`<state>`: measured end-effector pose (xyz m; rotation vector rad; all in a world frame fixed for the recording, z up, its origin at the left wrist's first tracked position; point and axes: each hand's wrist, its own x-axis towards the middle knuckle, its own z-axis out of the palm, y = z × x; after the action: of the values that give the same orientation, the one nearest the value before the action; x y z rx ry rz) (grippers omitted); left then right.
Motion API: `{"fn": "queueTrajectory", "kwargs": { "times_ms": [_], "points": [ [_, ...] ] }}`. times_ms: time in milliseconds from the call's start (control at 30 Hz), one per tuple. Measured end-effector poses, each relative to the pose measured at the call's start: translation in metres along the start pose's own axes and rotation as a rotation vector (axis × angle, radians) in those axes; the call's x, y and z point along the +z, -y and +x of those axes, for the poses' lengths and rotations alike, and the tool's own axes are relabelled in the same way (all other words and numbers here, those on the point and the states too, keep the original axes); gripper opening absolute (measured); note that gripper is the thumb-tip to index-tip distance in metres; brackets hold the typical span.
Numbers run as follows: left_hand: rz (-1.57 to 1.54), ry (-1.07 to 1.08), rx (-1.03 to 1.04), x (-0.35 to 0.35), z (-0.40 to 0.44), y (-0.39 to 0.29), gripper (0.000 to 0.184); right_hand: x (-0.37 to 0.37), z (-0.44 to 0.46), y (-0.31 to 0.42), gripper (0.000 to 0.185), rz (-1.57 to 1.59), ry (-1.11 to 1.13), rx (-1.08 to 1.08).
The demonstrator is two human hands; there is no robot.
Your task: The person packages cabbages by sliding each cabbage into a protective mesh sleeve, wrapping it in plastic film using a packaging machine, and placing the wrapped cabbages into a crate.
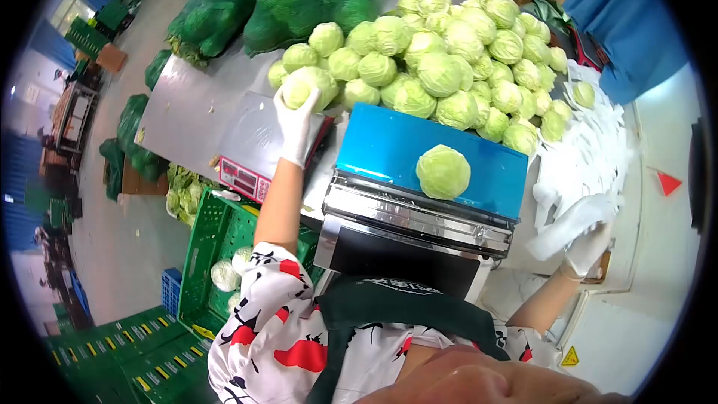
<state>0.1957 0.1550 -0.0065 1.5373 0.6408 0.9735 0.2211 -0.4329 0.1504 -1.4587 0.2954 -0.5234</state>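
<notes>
My left hand [297,123], in a white glove, is closed around a pale green cabbage [302,87] at the left end of a large cabbage pile [441,49]. Just below it lies the metal plate of a red weighing scale [247,179]. Over at the right, my gloved right hand [588,251] grips a white foam sleeve [561,228] beside a heap of similar white sleeves [583,150]. A single cabbage [443,172] rests on the blue top [381,138] of a metal wrapping machine [411,213] between my hands.
Full green net sacks [310,0] lie behind the scale on the metal table [179,105]. A green crate [202,254] at lower left holds several wrapped cabbages [224,275]. More green crates [127,352] stand on the floor. A white wall [666,254] borders the right side.
</notes>
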Motion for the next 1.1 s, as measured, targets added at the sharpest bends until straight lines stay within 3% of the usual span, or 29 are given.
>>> {"fn": "queueTrajectory", "kwargs": {
  "times_ms": [67,133,200,267,333,367,400,433,467,500,533,567,600,633,667,733,767,800,867,900,933,1000,1067,1100],
  "points": [
    [0.344,-0.031,0.020,-0.051,0.005,0.023,0.087,0.017,-0.033,-0.020,0.035,-0.288,0.195,-0.222],
    [0.637,-0.058,0.002,-0.091,-0.003,0.032,0.093,0.052,-0.037,-0.023,0.021,-0.356,0.164,0.358],
    [0.610,-0.027,-0.101,-0.115,-0.004,0.046,0.100,0.048,-0.048,-0.049,0.025,0.415,0.475,0.669],
    [0.484,-0.002,-0.184,-0.124,-0.002,0.053,0.102,0.075,-0.078,-0.056,0.029,0.592,0.705,0.803],
    [0.663,-0.003,-0.128,-0.121,-0.012,0.034,0.116,0.101,-0.114,-0.062,0.029,0.721,0.774,1.078],
    [0.721,-0.033,-0.069,-0.118,-0.018,0.024,0.116,0.113,-0.134,-0.061,0.027,0.148,0.900,0.798],
    [0.779,-0.059,-0.010,-0.115,-0.026,0.015,0.116,0.118,-0.146,-0.060,0.026,-0.117,1.011,0.602],
    [0.771,-0.062,0.145,-0.111,-0.038,-0.005,0.104,0.123,-0.157,-0.058,0.026,-0.386,1.090,0.394],
    [0.678,-0.035,0.338,-0.105,-0.055,-0.021,0.088,0.127,-0.169,-0.056,0.026,-0.295,1.140,0.452],
    [0.478,0.085,0.300,-0.095,-0.079,-0.041,0.074,0.131,-0.181,-0.053,0.028,-0.207,1.187,0.514],
    [0.307,0.293,0.271,-0.086,-0.106,-0.053,0.069,0.138,-0.194,-0.055,0.022,-0.128,1.150,0.436],
    [0.089,0.516,-0.043,-0.075,-0.142,-0.078,0.070,0.150,-0.211,-0.039,0.020,-0.102,1.119,0.449],
    [-0.126,0.737,-0.153,-0.066,-0.169,-0.097,0.075,0.162,-0.227,-0.023,0.019,-0.075,1.088,0.460],
    [-0.063,0.843,0.009,-0.063,-0.187,-0.113,0.073,0.168,-0.240,-0.034,0.018,-0.027,1.114,0.119],
    [-0.258,0.930,-0.022,-0.056,-0.199,-0.117,0.065,0.169,-0.247,-0.045,0.019,-0.042,1.064,-0.147],
    [-0.435,0.891,-0.266,-0.056,-0.215,-0.129,0.049,0.167,-0.256,-0.049,0.022,-0.119,0.918,-0.450],
    [-0.430,0.851,-0.387,-0.059,-0.217,-0.136,0.041,0.169,-0.253,-0.050,0.021,-0.120,0.863,-0.726],
    [-0.424,0.809,-0.510,-0.062,-0.218,-0.141,0.035,0.169,-0.256,-0.049,0.019,-0.162,0.810,-0.695],
    [-0.426,0.825,-0.256,-0.065,-0.219,-0.126,0.028,0.171,-0.265,-0.041,0.015,-0.245,0.703,-0.638],
    [-0.425,0.832,-0.127,-0.066,-0.221,-0.121,0.025,0.180,-0.276,-0.028,0.012,-0.288,0.482,0.121],
    [-0.449,0.845,-0.227,-0.068,-0.224,-0.126,0.019,0.172,-0.262,-0.031,0.015,-0.111,0.587,0.312],
    [-0.604,0.875,-0.595,-0.073,-0.222,-0.132,0.015,0.154,-0.237,-0.048,0.031,-0.109,0.881,0.207],
    [-0.683,0.781,-0.639,-0.073,-0.211,-0.138,0.015,0.153,-0.231,-0.059,0.032,0.673,0.690,0.922],
    [-1.136,0.735,-0.706,-0.070,-0.208,-0.147,0.015,0.134,-0.223,-0.074,0.037,0.135,0.968,0.432]
  ]
}}
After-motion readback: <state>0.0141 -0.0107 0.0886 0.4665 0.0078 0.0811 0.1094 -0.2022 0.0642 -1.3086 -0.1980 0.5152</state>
